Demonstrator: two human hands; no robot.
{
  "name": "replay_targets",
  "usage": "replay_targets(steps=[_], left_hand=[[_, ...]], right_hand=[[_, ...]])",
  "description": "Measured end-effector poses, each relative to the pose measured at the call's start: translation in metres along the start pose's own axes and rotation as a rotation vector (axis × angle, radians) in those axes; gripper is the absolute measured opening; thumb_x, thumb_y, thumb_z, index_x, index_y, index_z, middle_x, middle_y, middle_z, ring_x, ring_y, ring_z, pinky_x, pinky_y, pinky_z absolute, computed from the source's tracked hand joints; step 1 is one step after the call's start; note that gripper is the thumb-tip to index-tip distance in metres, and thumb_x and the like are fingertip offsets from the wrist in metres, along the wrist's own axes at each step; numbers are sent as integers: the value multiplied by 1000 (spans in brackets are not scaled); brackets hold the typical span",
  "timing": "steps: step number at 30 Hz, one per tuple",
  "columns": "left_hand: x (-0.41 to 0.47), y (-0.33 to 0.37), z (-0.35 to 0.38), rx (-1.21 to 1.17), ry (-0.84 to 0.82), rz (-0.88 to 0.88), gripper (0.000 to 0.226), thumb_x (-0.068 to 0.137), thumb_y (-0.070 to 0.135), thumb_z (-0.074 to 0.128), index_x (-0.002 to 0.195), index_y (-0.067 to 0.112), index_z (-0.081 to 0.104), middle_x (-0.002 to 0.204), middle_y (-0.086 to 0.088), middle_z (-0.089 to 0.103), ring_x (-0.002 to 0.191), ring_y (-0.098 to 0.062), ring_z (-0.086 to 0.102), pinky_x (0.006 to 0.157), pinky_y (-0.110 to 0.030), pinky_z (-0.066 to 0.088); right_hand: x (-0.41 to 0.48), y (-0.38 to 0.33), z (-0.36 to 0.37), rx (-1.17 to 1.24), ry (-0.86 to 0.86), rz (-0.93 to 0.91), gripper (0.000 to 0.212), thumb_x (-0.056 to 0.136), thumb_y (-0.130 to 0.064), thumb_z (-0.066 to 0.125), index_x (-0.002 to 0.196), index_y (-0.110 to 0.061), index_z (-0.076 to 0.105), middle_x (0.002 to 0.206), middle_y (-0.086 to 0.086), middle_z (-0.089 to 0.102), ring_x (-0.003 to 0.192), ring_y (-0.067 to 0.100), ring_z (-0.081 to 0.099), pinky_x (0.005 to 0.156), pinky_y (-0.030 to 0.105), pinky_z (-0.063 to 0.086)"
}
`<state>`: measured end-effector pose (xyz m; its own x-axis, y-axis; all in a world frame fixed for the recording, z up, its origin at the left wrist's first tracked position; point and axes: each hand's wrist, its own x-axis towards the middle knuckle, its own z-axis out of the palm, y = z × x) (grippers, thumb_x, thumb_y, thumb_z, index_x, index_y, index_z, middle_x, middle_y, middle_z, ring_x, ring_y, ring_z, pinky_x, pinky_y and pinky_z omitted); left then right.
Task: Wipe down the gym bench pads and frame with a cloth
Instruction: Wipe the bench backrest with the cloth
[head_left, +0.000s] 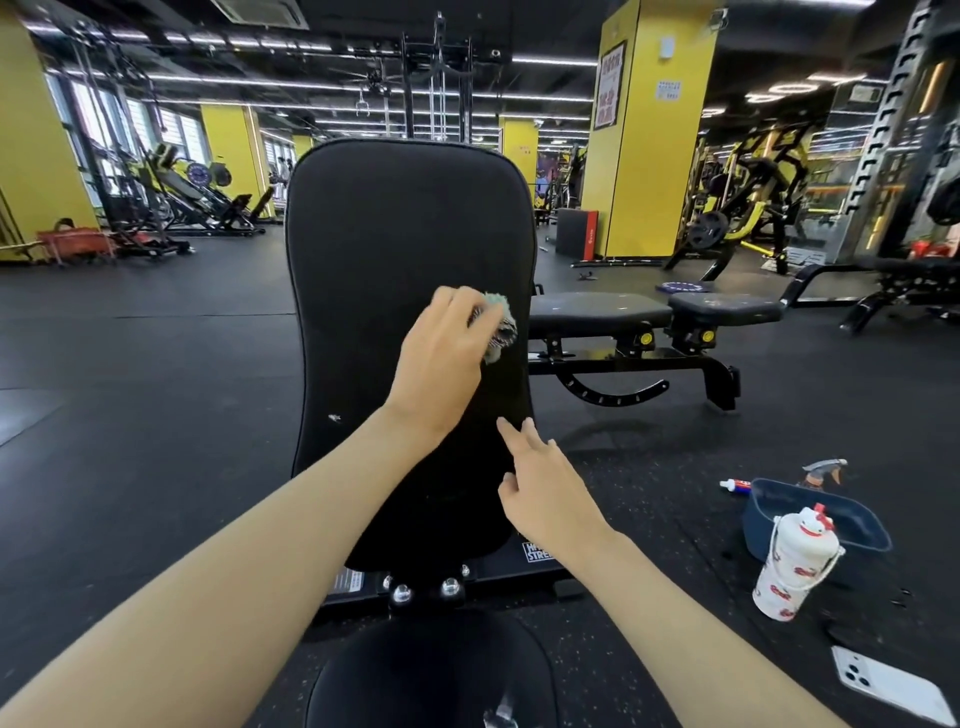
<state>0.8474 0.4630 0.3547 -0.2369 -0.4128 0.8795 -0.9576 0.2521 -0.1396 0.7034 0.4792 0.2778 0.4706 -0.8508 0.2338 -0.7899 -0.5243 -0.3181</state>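
Over my feed, the left hand is clenched around a crumpled green-and-grey cloth and presses it against the tall black upholstered back pad, at mid-height near the pad's right edge. The right hand is released and holds nothing, its straight fingertips touching the back pad's right edge lower down. I judge the job to be only partly done. The wipe is on the back pad, a small white speck sits at its lower left, and I cannot tell which areas are already clean. Still left, I reckon, are the rest of that pad, the round black seat pad below it, and the black metal frame with chrome knobs at its foot. On the floor to the right of the back pad are a navy plastic tub, a white patterned bottle, a spray bottle and a white phone. Behind the pad on that side stands a flat black bench. Nothing blocks the pad itself, though those floor items crowd the footing on the right.
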Motion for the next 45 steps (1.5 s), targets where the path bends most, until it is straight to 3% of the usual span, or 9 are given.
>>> replay_targets(steps=[7, 9, 15, 19, 24, 31, 38, 41, 45], left_hand=[[-42, -6, 10, 19, -256, 213, 42, 53, -4, 82, 92, 7, 70, 89, -4, 64, 86, -18, 49, 47, -19, 41], [-42, -7, 6, -2, -277, 211, 43, 53, -6, 81, 91, 9, 71, 89, -3, 62, 85, -16, 48, 46, -16, 35], [-7, -20, -16, -21, -20, -17, 30, 74, -11, 64, 101, -1, 67, 99, -13, 61, 91, -28, 53, 57, -32, 50], [-17, -19, -7, 19, -141, 8, 31, 69, -9, 71, 98, 3, 68, 97, -10, 62, 90, -28, 56, 55, -28, 48], [-57, -5, -1, -55, -323, 44, 34, 69, -4, 74, 101, 6, 69, 95, -5, 64, 88, -23, 58, 55, -24, 48], [-22, -30, -24, 16, 29, -107, 28, 81, -2, 49, 102, 1, 67, 98, -12, 62, 88, -26, 48, 55, -27, 44], [-64, -34, -7, -31, -184, 25, 43, 61, -11, 75, 101, 2, 67, 97, -9, 63, 88, -20, 39, 47, -27, 49], [-74, -34, -12, -97, -250, 85, 42, 63, -13, 66, 102, 3, 67, 96, -9, 62, 90, -19, 41, 42, -30, 50], [-49, -43, -25, -77, -55, -56, 38, 82, 7, 36, 101, 2, 67, 97, -13, 59, 90, -23, 41, 42, -32, 48]], right_hand=[[-1, -1, 3, -39, -7, -3, 65, 98, -14, 42, 155, -19, 11, 159, 17, 5, 143, 35, 24, 114, 37, 31], [-2, -4, 0, -67, 2, 5, 63, 98, -14, 41, 154, -16, 12, 159, 18, 8, 142, 35, 24, 114, 36, 30], [7, -18, -7, -97, 195, -24, 59, 99, -15, 41, 153, -8, 17, 160, 16, 7, 147, 26, 17, 120, 37, 16], [14, -26, -1, -133, 219, -96, 61, 98, -12, 40, 153, -5, 14, 161, 14, 4, 149, 21, 8, 120, 38, 8], [14, -25, 9, -106, 170, -82, 56, 94, -8, 41, 148, -2, 30, 160, 13, 13, 149, 19, -1, 119, 42, 11], [15, -32, 0, -116, 148, -72, 59, 100, -17, 38, 152, -3, 16, 159, 19, 6, 145, 23, 22, 120, 35, 10], [13, -38, 6, -110, 143, -50, 62, 97, -11, 44, 152, -2, 17, 159, 22, -1, 145, 29, 20, 119, 38, 11], [13, -39, 2, -103, 124, -42, 64, 98, -10, 44, 153, -5, 13, 159, 21, 0, 145, 31, 20, 119, 37, 11], [17, -43, -4, -51, 116, -27, 64, 97, -8, 43, 154, -10, 14, 158, 23, 8, 143, 37, 24, 117, 38, 21]])
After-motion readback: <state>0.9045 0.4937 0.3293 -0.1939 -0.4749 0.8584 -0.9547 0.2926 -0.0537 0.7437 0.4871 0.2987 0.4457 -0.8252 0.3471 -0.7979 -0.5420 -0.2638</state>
